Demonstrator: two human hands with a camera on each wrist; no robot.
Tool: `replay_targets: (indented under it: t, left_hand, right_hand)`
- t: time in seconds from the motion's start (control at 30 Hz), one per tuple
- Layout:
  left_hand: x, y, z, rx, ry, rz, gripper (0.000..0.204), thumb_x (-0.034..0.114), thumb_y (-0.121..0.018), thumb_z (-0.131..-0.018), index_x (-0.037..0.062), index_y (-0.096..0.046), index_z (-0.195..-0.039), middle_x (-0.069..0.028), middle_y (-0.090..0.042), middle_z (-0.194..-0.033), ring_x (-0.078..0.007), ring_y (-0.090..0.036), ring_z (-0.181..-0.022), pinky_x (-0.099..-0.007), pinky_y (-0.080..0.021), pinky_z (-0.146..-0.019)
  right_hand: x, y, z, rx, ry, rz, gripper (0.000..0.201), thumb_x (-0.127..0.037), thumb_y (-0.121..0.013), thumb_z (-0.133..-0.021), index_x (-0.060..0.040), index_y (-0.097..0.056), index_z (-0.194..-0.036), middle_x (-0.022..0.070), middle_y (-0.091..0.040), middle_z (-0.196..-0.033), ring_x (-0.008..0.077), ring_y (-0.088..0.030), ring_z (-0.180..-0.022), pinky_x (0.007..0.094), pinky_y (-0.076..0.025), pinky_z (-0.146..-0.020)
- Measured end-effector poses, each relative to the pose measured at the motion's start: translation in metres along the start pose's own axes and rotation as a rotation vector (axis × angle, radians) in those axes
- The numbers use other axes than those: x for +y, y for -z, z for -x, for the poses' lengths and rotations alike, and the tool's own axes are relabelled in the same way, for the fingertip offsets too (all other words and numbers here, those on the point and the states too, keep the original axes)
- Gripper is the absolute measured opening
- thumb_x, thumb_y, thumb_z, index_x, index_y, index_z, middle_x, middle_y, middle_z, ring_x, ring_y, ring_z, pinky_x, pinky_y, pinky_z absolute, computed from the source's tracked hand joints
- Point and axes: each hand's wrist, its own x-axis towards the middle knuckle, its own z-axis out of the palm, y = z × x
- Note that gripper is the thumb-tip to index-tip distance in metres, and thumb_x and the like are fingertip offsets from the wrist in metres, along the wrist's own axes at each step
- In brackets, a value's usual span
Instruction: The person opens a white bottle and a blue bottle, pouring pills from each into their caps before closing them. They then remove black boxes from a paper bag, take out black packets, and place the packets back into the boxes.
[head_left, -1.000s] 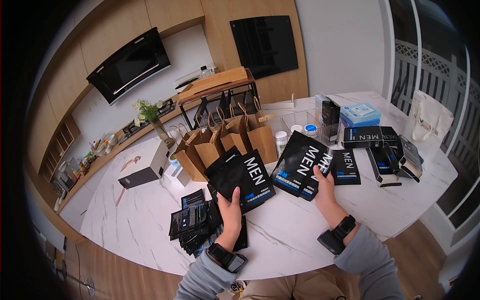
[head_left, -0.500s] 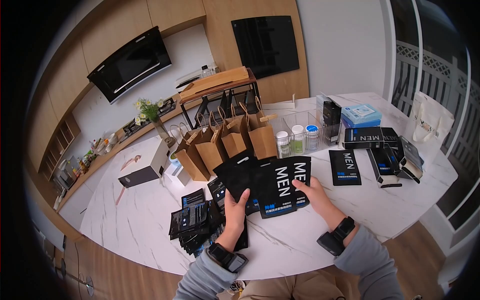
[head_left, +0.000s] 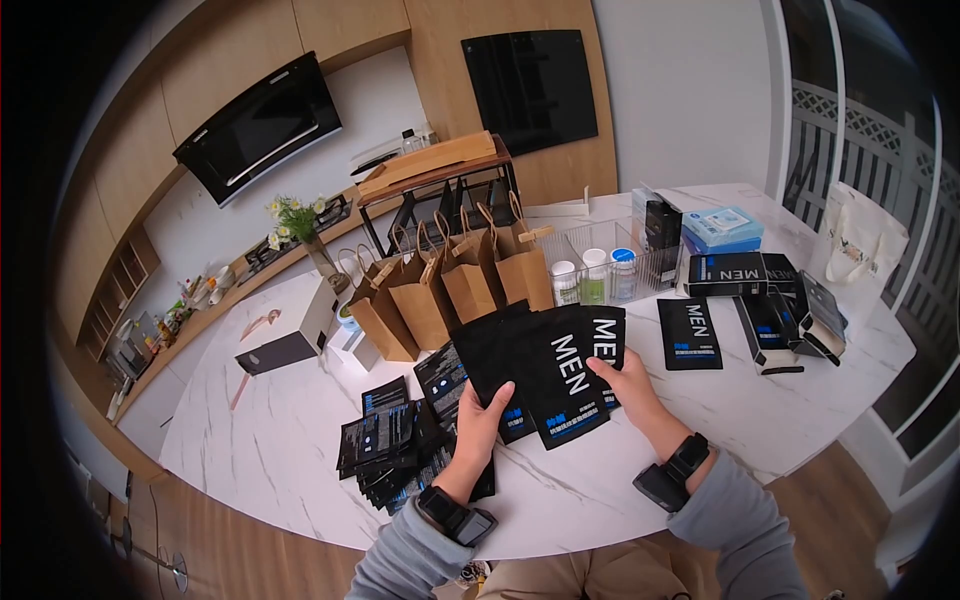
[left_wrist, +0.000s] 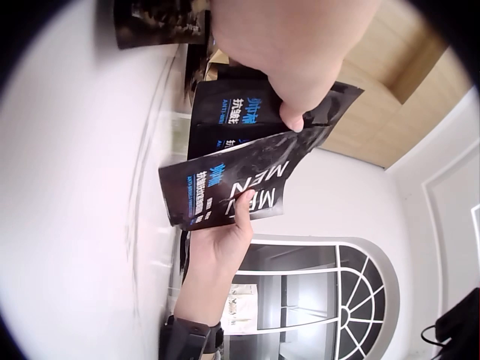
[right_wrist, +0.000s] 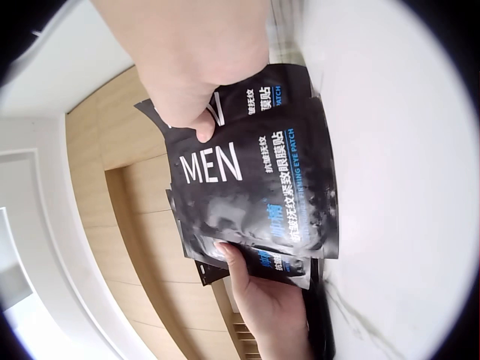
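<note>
Several black packets (head_left: 568,372) are in the two hands, over the near part of the white table (head_left: 570,515). The left hand (head_left: 478,428) grips them at the left side, and its thumb lies on the front of a packet. The right hand (head_left: 642,396) grips them at the right side, also with the thumb on the front, near the white word MEN. The hands are apart from each other, and the packets overlap between them like a small fan.

Beside the left hand, a loose pile of packets (head_left: 385,445) lies on the table. Behind the held packets, brown paper bags (head_left: 472,278) stand in one row, and to their right is a clear tray (head_left: 641,288) with white-capped and blue-capped bottles (head_left: 594,277) inside. One single packet (head_left: 690,336) lies flat at the right, near the black boxes (head_left: 725,274). A blue box (head_left: 722,232) is behind these, and a white bag (head_left: 864,236) stands at the far right. On the left part of the table there is a white and dark box (head_left: 284,335)
</note>
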Motion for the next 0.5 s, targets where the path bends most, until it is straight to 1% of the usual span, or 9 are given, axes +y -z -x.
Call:
replay_targets:
  t: [0.07, 0.13, 0.17, 0.27, 0.3, 0.33, 0.37, 0.43, 0.5]
  left_hand:
    - [-0.001, 0.0, 0.0, 0.046, 0.004, -0.013, 0.036, 0.012, -0.061, -0.083, -0.0001, -0.046, -0.113, -0.0062, -0.057, -0.107, -0.0109, -0.053, -0.096, -0.0241, -0.04, -0.086]
    - [-0.005, 0.004, -0.001, 0.049, 0.001, -0.025, 0.037, 0.012, -0.06, -0.084, 0.0004, -0.044, -0.115, -0.0066, -0.055, -0.11, -0.0123, -0.051, -0.1, -0.0253, -0.039, -0.089]
    - [-0.007, 0.006, -0.002, 0.052, -0.002, -0.037, 0.039, 0.013, -0.059, -0.084, 0.0009, -0.043, -0.118, -0.0071, -0.053, -0.114, -0.0138, -0.05, -0.103, -0.0265, -0.037, -0.091]
    - [-0.009, 0.006, -0.004, 0.101, -0.056, -0.051, 0.039, 0.012, -0.057, -0.085, 0.0011, -0.042, -0.119, -0.0074, -0.053, -0.115, -0.0146, -0.05, -0.104, -0.0268, -0.037, -0.092]
    - [-0.01, 0.007, -0.005, 0.101, -0.056, -0.051, 0.039, 0.012, -0.057, -0.085, 0.0011, -0.042, -0.119, -0.0074, -0.053, -0.115, -0.0146, -0.05, -0.104, -0.0268, -0.037, -0.092]
    - [-0.012, 0.009, -0.006, 0.109, -0.068, -0.027, 0.039, 0.011, -0.057, -0.086, 0.0013, -0.042, -0.12, -0.0075, -0.053, -0.115, -0.0149, -0.049, -0.104, -0.0268, -0.037, -0.092]
    - [-0.012, 0.009, -0.006, 0.117, -0.08, -0.002, 0.039, 0.01, -0.056, -0.086, 0.0015, -0.041, -0.12, -0.0076, -0.053, -0.115, -0.0151, -0.049, -0.105, -0.0268, -0.037, -0.093]
    - [-0.012, 0.009, -0.006, 0.118, -0.08, -0.003, 0.038, 0.01, -0.055, -0.086, 0.0016, -0.041, -0.121, -0.0074, -0.052, -0.116, -0.015, -0.049, -0.105, -0.0268, -0.037, -0.093]
    - [-0.011, 0.008, -0.005, 0.119, -0.08, -0.003, 0.038, 0.009, -0.055, -0.086, 0.0017, -0.04, -0.121, -0.0072, -0.052, -0.116, -0.0148, -0.049, -0.106, -0.0268, -0.037, -0.093]
  right_hand:
    - [-0.005, -0.001, 0.001, 0.022, -0.003, 0.004, 0.027, -0.007, -0.06, -0.08, 0.0014, -0.052, -0.105, 0.0053, -0.06, -0.095, 0.0113, -0.055, -0.084, 0.0238, -0.045, -0.076]
    - [-0.008, -0.003, 0.002, 0.164, 0.047, 0.013, 0.028, -0.005, -0.059, -0.08, 0.0004, -0.05, -0.106, 0.0048, -0.059, -0.095, 0.0112, -0.055, -0.084, 0.024, -0.044, -0.076]
    - [-0.005, 0.0, 0.0, 0.19, 0.036, -0.021, 0.028, -0.003, -0.059, -0.08, -0.0002, -0.049, -0.106, 0.0043, -0.059, -0.094, 0.0112, -0.054, -0.083, 0.0242, -0.044, -0.076]
    - [-0.002, 0.006, -0.004, 0.343, 0.065, -0.136, 0.031, -0.003, -0.06, -0.079, -0.0001, -0.05, -0.108, 0.0041, -0.058, -0.094, 0.0111, -0.054, -0.083, 0.0245, -0.044, -0.076]
    - [-0.004, 0.01, -0.004, 0.414, 0.095, -0.081, 0.032, -0.004, -0.061, -0.079, 0.0001, -0.05, -0.109, 0.0044, -0.058, -0.095, 0.0119, -0.054, -0.083, 0.0245, -0.043, -0.076]
    - [0.006, 0.018, -0.011, 0.494, 0.078, -0.082, 0.034, -0.006, -0.062, -0.079, 0.001, -0.05, -0.11, 0.0047, -0.058, -0.097, 0.0129, -0.053, -0.084, 0.0249, -0.041, -0.078]
    - [0.009, 0.024, -0.012, 0.53, 0.119, -0.107, 0.035, -0.006, -0.061, -0.079, 0.0012, -0.049, -0.111, 0.0047, -0.058, -0.099, 0.0131, -0.052, -0.086, 0.025, -0.04, -0.08]
    - [-0.003, 0.022, -0.011, 0.617, 0.195, -0.157, 0.034, -0.006, -0.059, -0.081, 0.0017, -0.048, -0.113, 0.0045, -0.056, -0.105, 0.0131, -0.051, -0.092, 0.0249, -0.038, -0.084]
    - [-0.004, 0.027, -0.012, 0.602, 0.244, -0.157, 0.034, -0.006, -0.06, -0.082, 0.0014, -0.049, -0.113, 0.0045, -0.056, -0.107, 0.0129, -0.05, -0.094, 0.0246, -0.037, -0.086]
